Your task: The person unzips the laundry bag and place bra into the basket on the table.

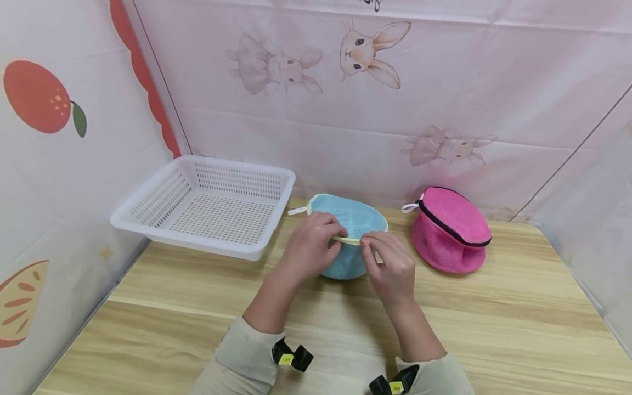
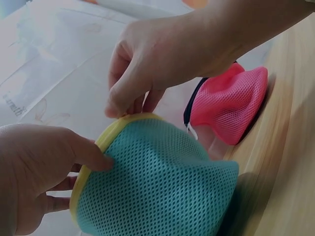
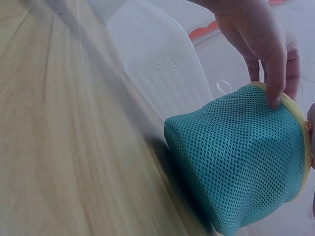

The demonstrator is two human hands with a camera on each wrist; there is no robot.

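A blue mesh bag (image 1: 345, 264) with yellow edging (image 1: 348, 241) stands on the table between my hands. My left hand (image 1: 312, 246) pinches the front rim on its left side; in the left wrist view the thumb (image 2: 96, 156) presses the outer mesh while the other fingers go behind the edging. Close by on the same rim, my right hand (image 1: 391, 264) pinches the edging with thumb and fingertips. A small orange-toned bit shows there in the right wrist view. The bag's round top (image 1: 353, 211) leans back, and a white loop (image 1: 297, 210) sticks out at its left.
Right of the blue bag sits a pink mesh bag (image 1: 454, 219) with black edging and a white loop. A white perforated plastic basket (image 1: 190, 245) stands at the back left. Behind everything hangs a pink rabbit-print cloth (image 1: 296, 126), and the table (image 1: 197, 318) has a wood-grain top.
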